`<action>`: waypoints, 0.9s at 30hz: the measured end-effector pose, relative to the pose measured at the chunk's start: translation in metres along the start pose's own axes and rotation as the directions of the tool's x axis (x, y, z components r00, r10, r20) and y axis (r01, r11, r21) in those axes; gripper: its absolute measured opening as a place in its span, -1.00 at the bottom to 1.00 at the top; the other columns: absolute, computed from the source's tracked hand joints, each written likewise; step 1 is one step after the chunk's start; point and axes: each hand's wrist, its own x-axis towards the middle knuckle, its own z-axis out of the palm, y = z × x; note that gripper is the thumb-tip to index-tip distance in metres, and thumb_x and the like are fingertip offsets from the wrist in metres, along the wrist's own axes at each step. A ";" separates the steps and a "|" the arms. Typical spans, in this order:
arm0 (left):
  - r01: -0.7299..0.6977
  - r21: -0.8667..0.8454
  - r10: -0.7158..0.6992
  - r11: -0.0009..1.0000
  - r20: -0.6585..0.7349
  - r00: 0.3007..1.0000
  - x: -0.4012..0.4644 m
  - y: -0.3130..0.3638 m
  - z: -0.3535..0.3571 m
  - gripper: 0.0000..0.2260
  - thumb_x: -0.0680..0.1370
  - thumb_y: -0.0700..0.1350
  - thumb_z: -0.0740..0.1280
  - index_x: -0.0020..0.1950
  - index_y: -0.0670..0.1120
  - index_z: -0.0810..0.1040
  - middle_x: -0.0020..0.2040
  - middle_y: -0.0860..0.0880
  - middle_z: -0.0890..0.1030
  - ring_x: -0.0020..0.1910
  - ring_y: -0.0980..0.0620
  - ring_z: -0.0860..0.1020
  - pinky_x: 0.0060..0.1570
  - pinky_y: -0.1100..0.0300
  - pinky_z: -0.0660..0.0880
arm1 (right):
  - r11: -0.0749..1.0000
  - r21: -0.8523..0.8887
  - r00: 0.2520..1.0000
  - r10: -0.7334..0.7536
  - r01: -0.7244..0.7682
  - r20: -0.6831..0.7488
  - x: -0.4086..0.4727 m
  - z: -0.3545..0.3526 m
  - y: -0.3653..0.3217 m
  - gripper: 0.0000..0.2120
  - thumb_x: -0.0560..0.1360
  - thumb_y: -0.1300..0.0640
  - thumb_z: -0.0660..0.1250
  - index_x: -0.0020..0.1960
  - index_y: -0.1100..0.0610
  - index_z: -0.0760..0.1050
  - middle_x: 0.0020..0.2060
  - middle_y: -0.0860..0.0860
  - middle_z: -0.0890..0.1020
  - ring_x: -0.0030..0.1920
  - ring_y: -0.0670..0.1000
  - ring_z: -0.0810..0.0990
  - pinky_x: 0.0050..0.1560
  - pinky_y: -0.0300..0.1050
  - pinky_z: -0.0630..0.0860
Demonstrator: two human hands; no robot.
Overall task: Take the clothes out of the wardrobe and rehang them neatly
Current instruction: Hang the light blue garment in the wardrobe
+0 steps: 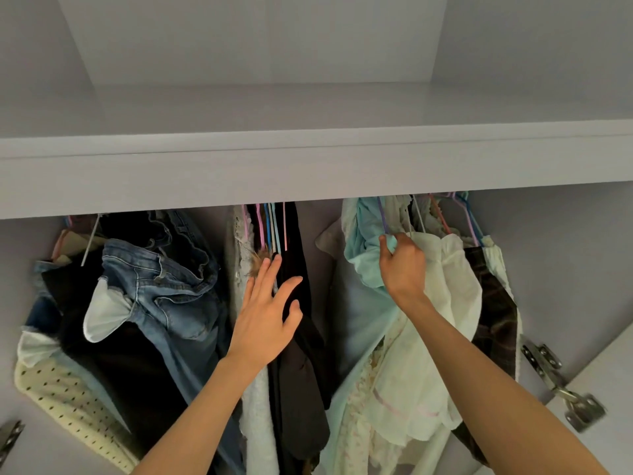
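Inside the wardrobe hang three bunches of clothes on thin coloured hangers. Blue jeans and a cream dotted garment hang at the left. In the middle, my left hand lies with straight fingers against dark garments just below a cluster of pink and blue hangers. At the right, my right hand grips a pale turquoise garment at its top, under a purple hanger. A white frilly garment hangs beside it. The rail is hidden behind the shelf.
A pale shelf spans the wardrobe above the clothes. The open right door carries a metal hinge; another hinge shows at the lower left. A gap of bare back wall separates the middle and right bunches.
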 end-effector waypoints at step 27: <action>0.156 0.202 -0.198 0.967 0.206 0.958 -0.019 0.044 -0.033 -0.50 0.62 -0.01 0.12 0.52 0.04 0.03 0.53 -0.08 -0.19 0.49 -0.07 -0.24 0.45 -0.02 -0.07 | 0.965 -0.259 0.975 0.021 0.039 0.223 -0.028 -0.072 0.033 -0.58 0.55 0.10 0.25 0.32 0.27 0.28 0.16 0.24 0.50 0.12 0.27 0.50 -0.05 0.06 0.43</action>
